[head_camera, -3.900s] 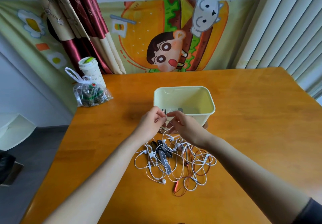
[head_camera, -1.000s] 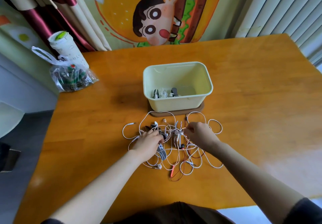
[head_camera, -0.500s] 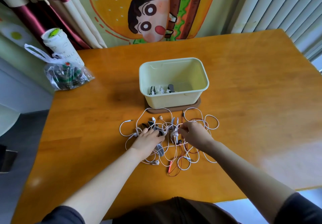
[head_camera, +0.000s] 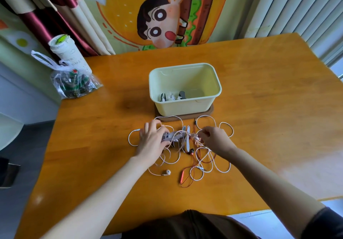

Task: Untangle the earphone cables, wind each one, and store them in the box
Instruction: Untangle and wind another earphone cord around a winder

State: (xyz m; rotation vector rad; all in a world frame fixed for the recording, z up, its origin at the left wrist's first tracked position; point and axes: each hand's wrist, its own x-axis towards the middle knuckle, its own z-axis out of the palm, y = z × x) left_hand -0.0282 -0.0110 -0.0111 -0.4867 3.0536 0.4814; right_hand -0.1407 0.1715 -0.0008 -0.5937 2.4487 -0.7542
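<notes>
The cables (head_camera: 185, 146), a loose tangle of white and red earphone leads, lie on the counter (head_camera: 269, 108) just in front of the box (head_camera: 183, 107), with both hands upon them.

Left hand (head_camera: 152, 142): palm down on the left side of the tangle, fingers (head_camera: 148, 128) spread and nearly straight, pressing the leads and some grey pieces against the counter. It grips nothing that can be made out. White loops run out from under it to the left and toward the person.

Right hand (head_camera: 215, 140): on the right side of the tangle, fingers curled, the fingertips (head_camera: 203, 134) pinching a white strand near the knot's middle. Further white loops lie beyond it and to its right, and red and white strands pass beneath the wrist.

Between the two hands the leads cross thickly. Nearer the person a white earbud (head_camera: 168, 172) and a red remote (head_camera: 182, 177) lie free on the counter, and a black earbud (head_camera: 192, 151) sits below the knot.

The box, pale green and open, stands on a brown mat (head_camera: 211, 111) just beyond the tangle. A bundle (head_camera: 170, 96) of white leads with dark pieces lies inside, at its near left.

At the counter's far left corner, well apart from the hands, a clear bag (head_camera: 74, 84) rests against a white cup (head_camera: 68, 54).
</notes>
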